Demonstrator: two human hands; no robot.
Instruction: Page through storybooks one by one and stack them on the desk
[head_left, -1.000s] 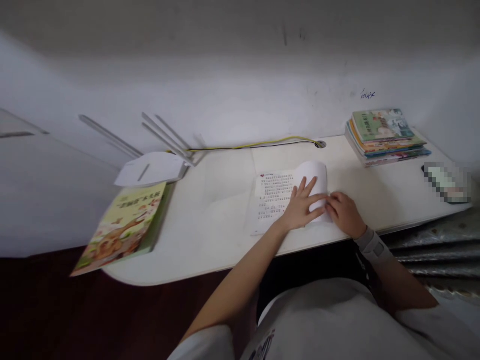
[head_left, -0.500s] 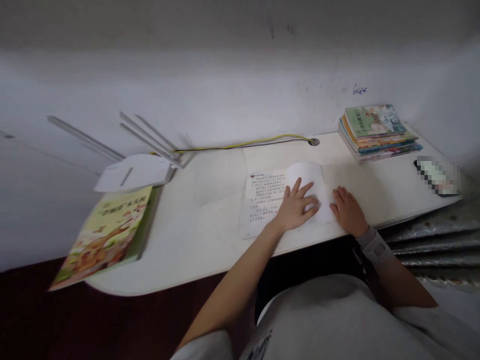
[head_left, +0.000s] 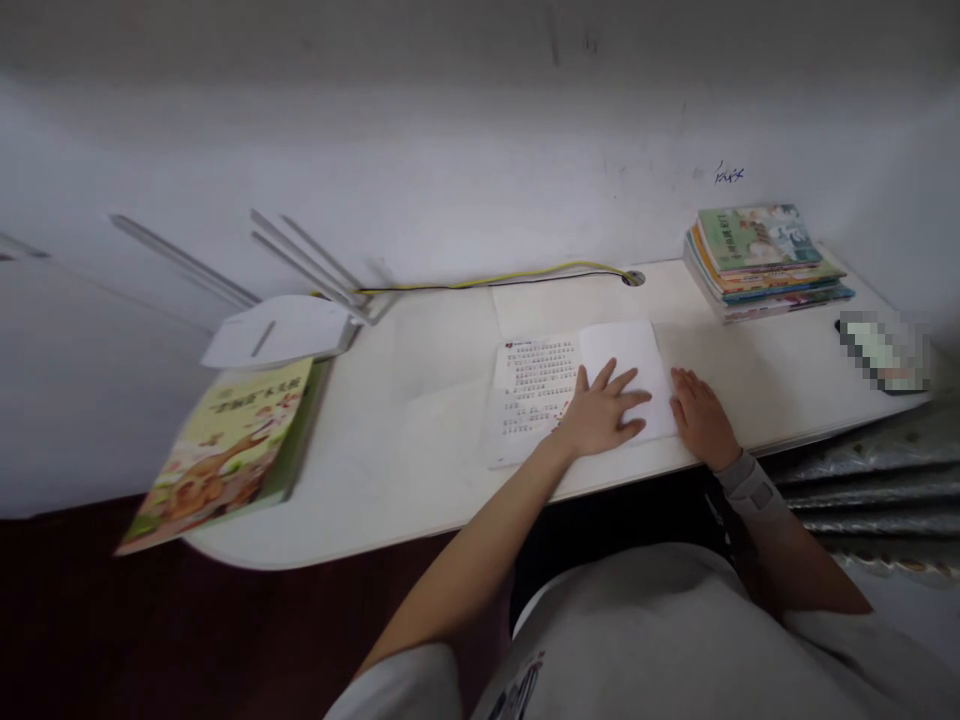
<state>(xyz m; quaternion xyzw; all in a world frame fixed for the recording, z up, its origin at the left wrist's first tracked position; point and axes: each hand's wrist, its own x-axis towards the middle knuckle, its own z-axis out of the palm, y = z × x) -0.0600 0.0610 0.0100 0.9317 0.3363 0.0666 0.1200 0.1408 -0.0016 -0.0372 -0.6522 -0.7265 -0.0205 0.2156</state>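
Observation:
An open book (head_left: 536,375) lies on the white desk (head_left: 375,460) in front of me, print on its left page and a blank right page. Across the right page and the middle fold, my left hand (head_left: 602,412) rests flat with its fingers spread. Part of the lower pages is hidden under that hand and wrist. My right hand (head_left: 703,418) lies palm down beside the book's right edge, fingers stretched out. It holds nothing, and a grey band circles its wrist.
A stack of books (head_left: 765,262) stands at the back right, with a phone (head_left: 877,350), partly blurred out, in front of it. On the left are a white router (head_left: 281,330) with antennas and picture books (head_left: 225,450) over the desk edge. A yellow cable (head_left: 480,282) runs along the wall.
My left hand has flattened and spread out on the right page, which now lies flatter. My right hand stays beside the book. The whole view has shifted slightly.

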